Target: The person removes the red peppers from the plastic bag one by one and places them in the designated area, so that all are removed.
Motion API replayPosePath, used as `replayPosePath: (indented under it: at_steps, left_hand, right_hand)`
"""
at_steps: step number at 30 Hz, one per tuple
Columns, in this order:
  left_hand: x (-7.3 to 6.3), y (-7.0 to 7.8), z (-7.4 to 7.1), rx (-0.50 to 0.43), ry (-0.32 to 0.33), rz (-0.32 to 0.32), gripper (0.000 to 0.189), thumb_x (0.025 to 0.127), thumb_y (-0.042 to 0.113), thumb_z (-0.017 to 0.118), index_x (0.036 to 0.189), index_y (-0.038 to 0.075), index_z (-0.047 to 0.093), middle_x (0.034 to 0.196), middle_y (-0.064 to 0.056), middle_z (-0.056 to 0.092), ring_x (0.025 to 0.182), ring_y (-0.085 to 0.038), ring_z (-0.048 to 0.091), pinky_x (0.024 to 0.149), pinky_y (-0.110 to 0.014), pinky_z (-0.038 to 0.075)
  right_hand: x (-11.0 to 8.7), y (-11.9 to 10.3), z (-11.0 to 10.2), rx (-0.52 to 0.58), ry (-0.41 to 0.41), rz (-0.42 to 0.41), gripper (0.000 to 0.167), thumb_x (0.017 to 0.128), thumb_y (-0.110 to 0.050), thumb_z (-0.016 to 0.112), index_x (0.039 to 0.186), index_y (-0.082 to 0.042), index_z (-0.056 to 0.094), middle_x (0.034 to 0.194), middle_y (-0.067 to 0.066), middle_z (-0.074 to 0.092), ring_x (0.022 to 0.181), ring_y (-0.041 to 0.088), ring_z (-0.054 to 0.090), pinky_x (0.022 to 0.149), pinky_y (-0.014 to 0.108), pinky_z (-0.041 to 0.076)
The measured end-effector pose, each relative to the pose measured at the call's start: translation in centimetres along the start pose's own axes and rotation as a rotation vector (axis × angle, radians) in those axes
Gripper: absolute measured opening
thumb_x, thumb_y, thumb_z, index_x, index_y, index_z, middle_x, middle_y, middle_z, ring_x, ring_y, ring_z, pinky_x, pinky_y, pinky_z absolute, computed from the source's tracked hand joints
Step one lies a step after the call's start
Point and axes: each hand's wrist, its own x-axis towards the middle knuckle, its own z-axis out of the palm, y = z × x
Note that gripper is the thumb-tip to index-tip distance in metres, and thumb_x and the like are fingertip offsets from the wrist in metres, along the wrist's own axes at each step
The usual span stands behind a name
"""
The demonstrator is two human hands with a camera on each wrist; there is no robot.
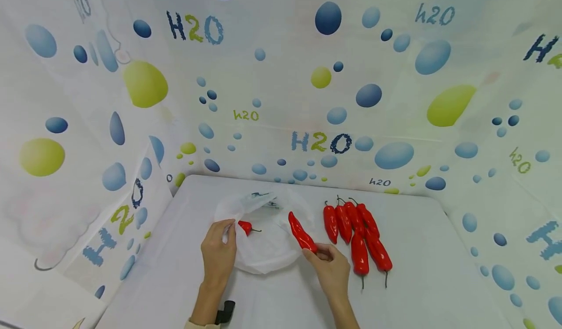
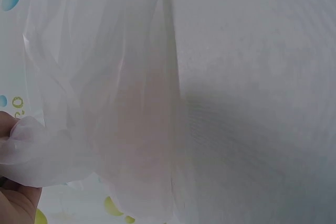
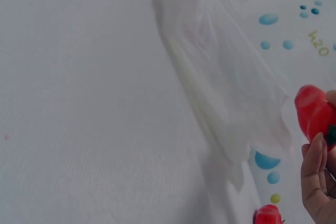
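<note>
A thin white plastic bag [image 1: 263,258] lies on the table with its mouth spread apart. My left hand [image 1: 220,246] pinches the bag's left edge; the left wrist view shows its fingers [image 2: 21,203] on the bunched plastic. Just inside that edge, a red pepper [image 1: 246,227] with a dark stem shows partly. In my right hand [image 1: 331,268], a long red pepper [image 1: 301,232] is held by its stem end. Its tip points up and left over the bag's right side. The right wrist view shows that pepper's green cap [image 3: 331,134] between the fingers.
Several red peppers [image 1: 359,253] lie grouped on the white table [image 1: 439,270], right of the bag. Behind the table hangs a white backdrop [image 1: 281,85] with blue and green spots and lettering. A black strap [image 1: 226,312] sits at the left wrist.
</note>
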Motion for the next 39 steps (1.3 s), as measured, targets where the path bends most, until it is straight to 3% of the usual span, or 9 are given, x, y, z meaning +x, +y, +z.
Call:
replayPosePath:
  at_steps: [13,30,39]
  left_hand:
    - [0.0,0.0,0.0,-0.002,-0.002,-0.002,0.017,0.093,-0.005,0.072,0.110,-0.002,0.075,0.108,-0.013,0.074,0.106,-0.028,0.071,0.103,-0.005,0.039]
    - [-0.3,-0.2,0.2,-0.014,-0.011,-0.011,0.018,0.094,-0.005,0.071,0.110,-0.001,0.076,0.107,-0.013,0.074,0.105,-0.027,0.071,0.102,-0.005,0.040]
    - [-0.2,-0.1,0.3,-0.012,0.000,0.013,0.017,0.092,-0.006,0.074,0.109,-0.002,0.076,0.106,-0.013,0.074,0.104,-0.029,0.072,0.101,-0.004,0.040]
  right_hand:
    - [-0.1,1.2,-2.0,-0.048,0.033,0.088,0.050,0.081,-0.044,0.090,0.115,-0.009,0.075,0.093,0.003,0.075,0.079,0.018,0.067,0.069,0.029,0.058]
    - [-0.1,3.2,-3.5,-0.080,0.104,0.108,0.056,0.082,-0.046,0.089,0.115,-0.004,0.073,0.095,0.008,0.076,0.078,0.019,0.071,0.070,0.031,0.060]
    - [0.1,4.1,-4.3,-0.112,0.138,0.123,0.056,0.082,-0.046,0.089,0.116,-0.005,0.073,0.095,0.008,0.076,0.079,0.020,0.069,0.064,0.024,0.055]
